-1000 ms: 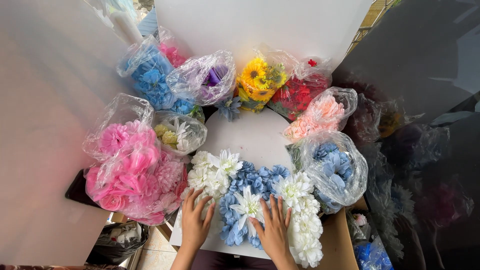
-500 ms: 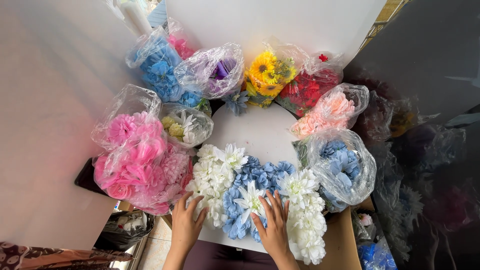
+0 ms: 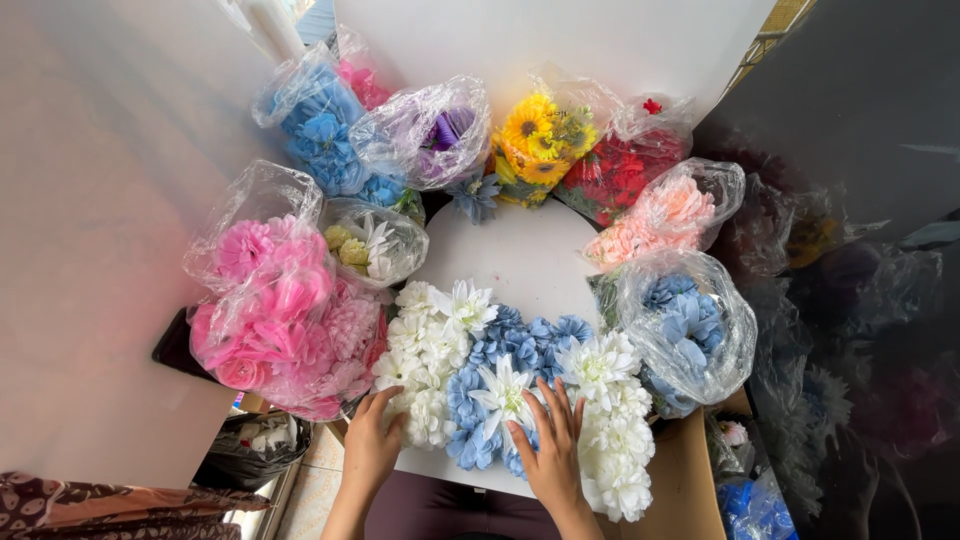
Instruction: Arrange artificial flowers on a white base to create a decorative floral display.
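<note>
Both hands rest on an arc of artificial flowers laid on the white desk (image 3: 520,255). The left hand (image 3: 372,445) lies flat with its fingers (image 3: 385,402) spread loosely, tips touching the white flower cluster (image 3: 425,345). The right hand (image 3: 550,450) lies open too, fingers (image 3: 560,405) fanned out over the blue hydrangea blooms (image 3: 500,350) and touching a white dahlia (image 3: 503,392) just beyond them; neither hand pinches anything. To the right of the right fingers sits another white flower cluster (image 3: 615,430). Far past the fingertips stand plastic-bagged bunches: pink roses (image 3: 285,315), sunflowers (image 3: 535,140), red flowers (image 3: 620,170), and bagged blue flowers (image 3: 690,320).
</note>
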